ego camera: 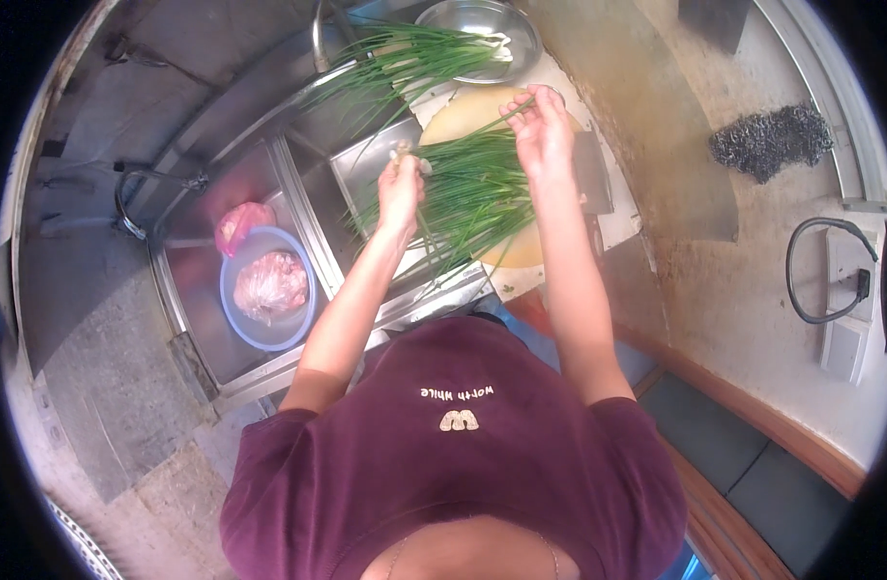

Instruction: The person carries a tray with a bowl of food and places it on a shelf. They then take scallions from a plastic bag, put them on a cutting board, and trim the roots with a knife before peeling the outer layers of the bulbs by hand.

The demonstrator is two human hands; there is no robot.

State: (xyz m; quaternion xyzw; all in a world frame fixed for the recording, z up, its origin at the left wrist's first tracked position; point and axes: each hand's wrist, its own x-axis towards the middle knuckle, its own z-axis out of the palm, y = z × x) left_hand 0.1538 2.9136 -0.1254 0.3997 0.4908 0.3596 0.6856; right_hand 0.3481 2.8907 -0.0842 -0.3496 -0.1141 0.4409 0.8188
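A loose pile of scallions [479, 196] lies over a round yellowish cutting board [458, 119], the long green leaves reaching left over a sink edge. My left hand [402, 192] is closed above the leaf side of the pile, pinching pale, wilted scallion scraps [403, 154]. Over the far right of the board, my right hand [545, 132] pinches a thin green scallion stalk [519, 109] between its fingertips. Beyond both hands, more scallions [429, 61] rest with their white ends in a metal bowl [479, 18]. A cleaver-like flat blade [595, 170] sits at the board's right, partly behind my right forearm.
Left of the board is a stainless steel sink [316, 156] with a divider. Its left basin holds a blue plastic basin [227, 304] with bagged meat [273, 283], and a pink bag [244, 221]. A faucet [128, 206] curves nearby. A stained wall [632, 94] rises at right.
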